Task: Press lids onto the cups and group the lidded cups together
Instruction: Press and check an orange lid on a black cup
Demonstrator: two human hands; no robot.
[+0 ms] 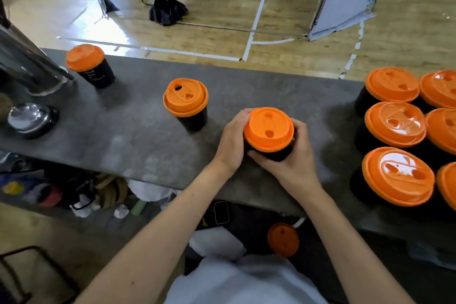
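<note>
At counter [138, 131] centre, cup [271, 154] with lid [269, 128] held between both hands. Grip: left hand [230, 140] curls round cup's left side, fingertips at lid rim; right hand [293, 155] wraps body from right. Far rim hidden, so lid perhaps not fully seated. Risks: hard squeeze buckles wall, pops lid; uneven press tilts lid; move right bumps group [394, 126]. Lid on middle cup [195, 119] looks skewed, may lift off when carried.

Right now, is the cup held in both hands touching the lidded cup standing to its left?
Apart. The head view shows bare counter between the held cup and the other cup.
</note>
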